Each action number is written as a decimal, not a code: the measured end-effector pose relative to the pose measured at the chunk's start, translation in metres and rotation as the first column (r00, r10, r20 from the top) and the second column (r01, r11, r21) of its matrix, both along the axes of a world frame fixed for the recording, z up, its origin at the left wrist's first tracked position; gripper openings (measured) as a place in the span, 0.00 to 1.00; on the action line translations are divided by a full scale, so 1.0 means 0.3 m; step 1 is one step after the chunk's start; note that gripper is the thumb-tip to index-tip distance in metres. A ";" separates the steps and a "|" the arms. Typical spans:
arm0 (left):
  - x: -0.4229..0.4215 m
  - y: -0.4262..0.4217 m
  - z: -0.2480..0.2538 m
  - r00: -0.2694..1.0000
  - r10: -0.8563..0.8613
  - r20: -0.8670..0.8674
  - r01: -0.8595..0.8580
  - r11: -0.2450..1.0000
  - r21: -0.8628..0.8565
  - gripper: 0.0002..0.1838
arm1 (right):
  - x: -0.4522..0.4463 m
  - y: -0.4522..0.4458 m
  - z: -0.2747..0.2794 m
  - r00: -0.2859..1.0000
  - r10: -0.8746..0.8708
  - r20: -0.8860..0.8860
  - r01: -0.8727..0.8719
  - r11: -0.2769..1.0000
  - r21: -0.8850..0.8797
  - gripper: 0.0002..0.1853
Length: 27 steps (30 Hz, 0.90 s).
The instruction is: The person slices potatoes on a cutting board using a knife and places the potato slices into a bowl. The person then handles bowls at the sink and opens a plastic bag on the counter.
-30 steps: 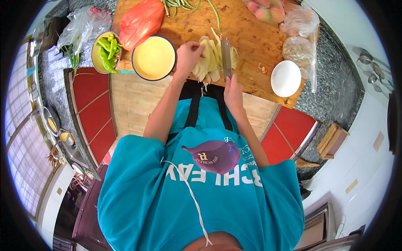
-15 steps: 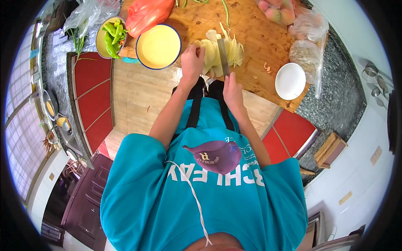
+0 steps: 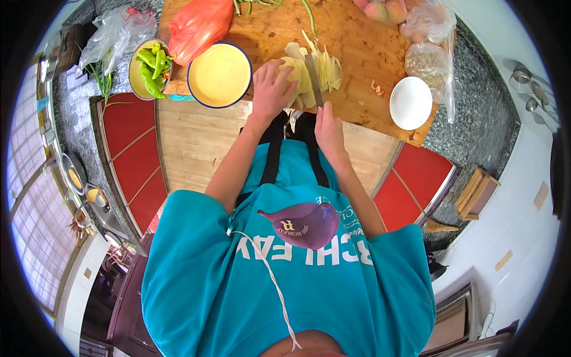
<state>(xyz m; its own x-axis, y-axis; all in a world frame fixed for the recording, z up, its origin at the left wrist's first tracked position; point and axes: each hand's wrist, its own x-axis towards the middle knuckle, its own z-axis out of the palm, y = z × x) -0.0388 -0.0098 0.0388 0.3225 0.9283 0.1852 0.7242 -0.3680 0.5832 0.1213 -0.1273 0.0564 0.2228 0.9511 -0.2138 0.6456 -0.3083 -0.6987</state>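
Pale potato slices (image 3: 301,70) lie overlapped near the front edge of the wooden board (image 3: 366,50). My left hand (image 3: 272,90) rests on their left side, fingers spread and touching them. In my right hand (image 3: 329,126) is the handle of a kitchen knife (image 3: 314,82), fingers wrapped round it. Its blade stands among the potato, between the slices and a fan of thin potato shreds (image 3: 330,68) on the right. How deep the edge sits in the potato cannot be seen.
Left of the board's middle are an enamel basin (image 3: 219,75), a red plastic bag (image 3: 199,30) and a bowl of green peppers (image 3: 153,65). A white bowl (image 3: 411,103) sits at the right edge, near bagged food (image 3: 425,62). Green beans (image 3: 309,16) lie at the back.
My left hand has spread its fingers and lies flatter on the potato slices. The knife remains in my right hand, tilted slightly more. The whole view has shifted a little.
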 end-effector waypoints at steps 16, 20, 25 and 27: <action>0.049 -0.059 -0.092 0.970 -0.175 -0.167 0.182 0.983 0.032 0.51 | 0.022 -0.020 -0.012 0.989 0.039 0.143 -0.029 0.997 -0.074 0.07; 0.045 -0.052 -0.113 0.969 -0.170 -0.178 0.180 0.983 0.043 0.49 | 0.032 -0.032 -0.001 0.994 0.037 0.107 -0.031 0.998 -0.052 0.07; 0.042 -0.051 -0.118 0.964 -0.174 -0.199 0.191 0.979 0.069 0.50 | 0.032 -0.041 0.011 0.996 0.038 0.082 -0.034 0.998 -0.043 0.08; 0.046 -0.071 -0.073 0.968 -0.178 -0.177 0.184 0.983 0.022 0.51 | 0.034 -0.046 0.020 0.997 0.035 0.072 -0.032 0.998 -0.050 0.08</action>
